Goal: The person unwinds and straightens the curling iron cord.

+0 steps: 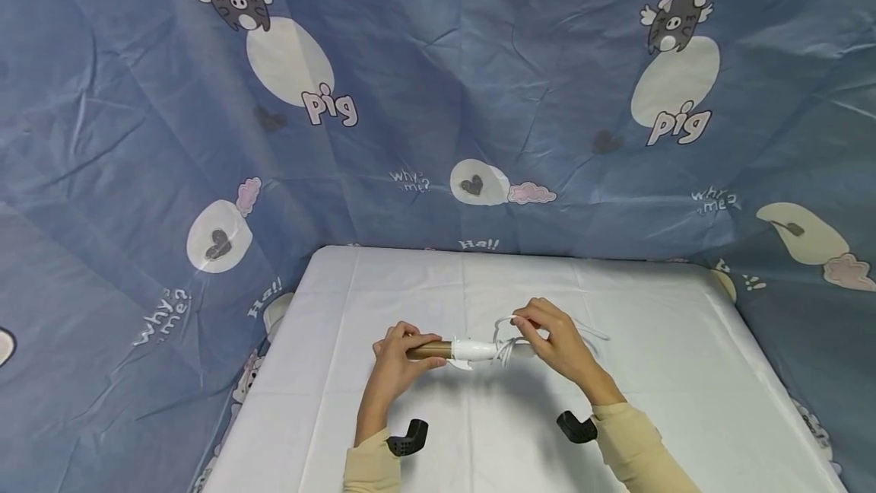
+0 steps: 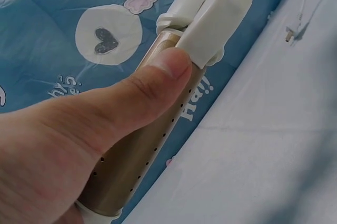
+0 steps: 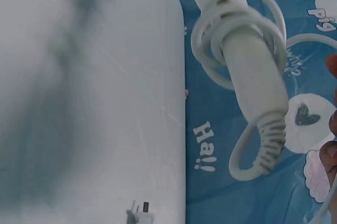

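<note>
A curling iron (image 1: 472, 349) with a perforated gold barrel (image 2: 142, 150) and a white handle (image 3: 253, 76) is held level above the table. My left hand (image 1: 398, 362) grips the barrel, its thumb lying along it near the white clamp lever (image 2: 218, 23). Several loose loops of white cord (image 3: 247, 21) circle the handle. Right of the handle, my right hand (image 1: 557, 341) pinches a stretch of that cord between thumb and fingers. In the right wrist view only some fingertips (image 3: 330, 153) show at the edge. The plug (image 2: 289, 35) lies on the tablecloth.
A white cloth covers the table (image 1: 342, 417). Behind it and at both sides hangs a blue curtain (image 1: 424, 97) printed with pigs and words. Black wrist-worn devices (image 1: 408, 438) sit at both cuffs.
</note>
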